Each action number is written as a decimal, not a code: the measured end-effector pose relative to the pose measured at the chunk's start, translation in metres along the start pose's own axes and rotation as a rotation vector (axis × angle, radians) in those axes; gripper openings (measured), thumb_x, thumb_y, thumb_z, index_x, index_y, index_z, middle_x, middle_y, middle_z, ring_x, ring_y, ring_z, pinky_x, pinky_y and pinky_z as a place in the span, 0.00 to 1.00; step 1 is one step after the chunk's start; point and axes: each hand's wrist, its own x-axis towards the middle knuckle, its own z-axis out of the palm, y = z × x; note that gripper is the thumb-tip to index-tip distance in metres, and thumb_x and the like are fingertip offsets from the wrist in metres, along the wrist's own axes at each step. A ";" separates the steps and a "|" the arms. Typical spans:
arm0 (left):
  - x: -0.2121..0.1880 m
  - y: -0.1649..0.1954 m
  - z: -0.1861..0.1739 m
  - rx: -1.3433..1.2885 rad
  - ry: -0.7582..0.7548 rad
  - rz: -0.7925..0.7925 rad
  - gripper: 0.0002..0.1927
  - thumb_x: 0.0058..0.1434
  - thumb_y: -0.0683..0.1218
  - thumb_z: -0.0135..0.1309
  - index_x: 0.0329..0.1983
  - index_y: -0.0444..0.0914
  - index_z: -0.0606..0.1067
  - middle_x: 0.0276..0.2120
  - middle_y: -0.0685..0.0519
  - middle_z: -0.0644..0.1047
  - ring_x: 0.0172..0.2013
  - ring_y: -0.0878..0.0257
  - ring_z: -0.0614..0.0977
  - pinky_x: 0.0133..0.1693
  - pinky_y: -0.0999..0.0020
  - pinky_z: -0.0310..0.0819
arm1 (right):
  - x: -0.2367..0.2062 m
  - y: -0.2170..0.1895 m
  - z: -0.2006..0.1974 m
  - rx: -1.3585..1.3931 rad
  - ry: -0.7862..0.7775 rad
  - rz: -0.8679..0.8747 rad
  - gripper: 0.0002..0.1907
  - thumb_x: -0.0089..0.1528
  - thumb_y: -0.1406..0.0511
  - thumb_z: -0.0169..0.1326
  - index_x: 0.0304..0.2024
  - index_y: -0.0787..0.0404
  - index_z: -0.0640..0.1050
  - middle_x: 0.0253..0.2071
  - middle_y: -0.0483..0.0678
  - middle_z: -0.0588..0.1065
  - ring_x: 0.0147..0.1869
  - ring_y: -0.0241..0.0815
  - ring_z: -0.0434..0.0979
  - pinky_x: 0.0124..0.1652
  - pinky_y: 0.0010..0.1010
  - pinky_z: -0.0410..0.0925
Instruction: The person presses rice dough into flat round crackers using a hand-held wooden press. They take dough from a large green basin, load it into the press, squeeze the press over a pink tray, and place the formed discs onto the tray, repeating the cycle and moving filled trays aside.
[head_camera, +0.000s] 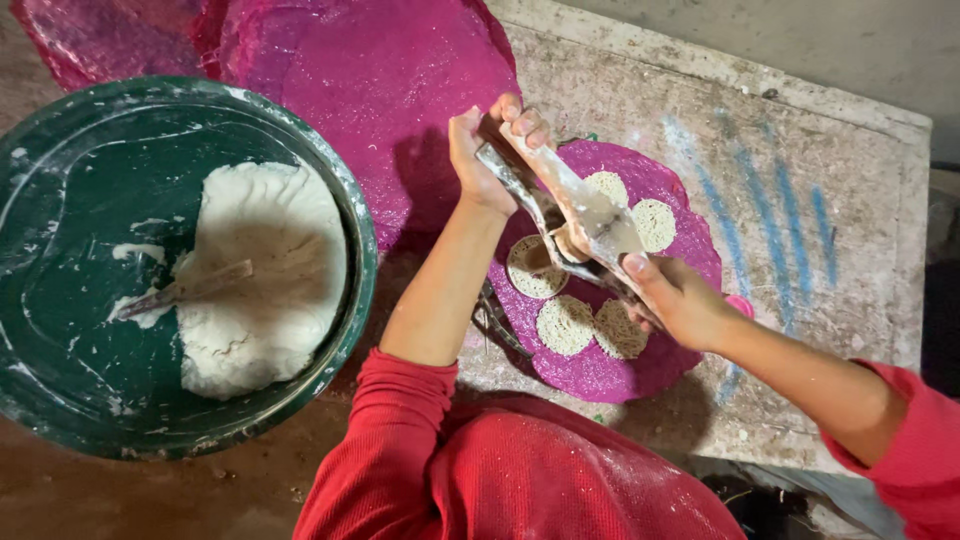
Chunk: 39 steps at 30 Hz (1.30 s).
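Observation:
My left hand (487, 152) grips the far end of a dough-smeared metal press (575, 215). My right hand (680, 298) holds its near end. The press hangs over a small round pink mesh mat (690, 250) on a stone slab. Several round nests of thin white noodle strands (566, 324) lie on the mat, partly hidden under the press. A large dark green tub (60, 300) at the left holds a mound of white dough (265, 275) with a spoon handle (185, 290) stuck in it.
Larger pink mesh mats (370, 90) lie stacked behind the tub and my left arm. The stone slab (820, 160) has blue streaks and a raised rim. Brown earthen floor (150, 490) shows below the tub. My red sleeves and lap fill the lower edge.

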 end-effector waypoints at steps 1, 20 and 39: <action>-0.001 -0.001 0.000 0.010 0.014 -0.004 0.16 0.62 0.59 0.45 0.35 0.41 0.69 0.29 0.56 0.70 0.35 0.60 0.73 0.43 0.60 0.69 | -0.001 0.001 -0.002 -0.017 -0.008 0.025 0.39 0.66 0.39 0.34 0.38 0.67 0.77 0.23 0.49 0.75 0.25 0.40 0.76 0.28 0.34 0.72; -0.100 0.018 0.077 1.674 0.115 -0.474 0.49 0.52 0.43 0.62 0.76 0.48 0.54 0.73 0.49 0.59 0.61 0.46 0.67 0.60 0.45 0.65 | -0.035 0.098 0.009 0.540 -0.027 -0.655 0.40 0.66 0.32 0.43 0.51 0.60 0.76 0.40 0.47 0.76 0.40 0.37 0.72 0.36 0.31 0.69; -0.041 -0.003 0.027 2.357 -0.012 -0.496 0.62 0.45 0.57 0.73 0.77 0.45 0.48 0.65 0.43 0.65 0.66 0.46 0.60 0.67 0.45 0.53 | -0.102 0.121 0.023 0.884 0.531 -0.591 0.56 0.56 0.27 0.49 0.67 0.62 0.66 0.55 0.47 0.70 0.44 0.40 0.70 0.39 0.34 0.65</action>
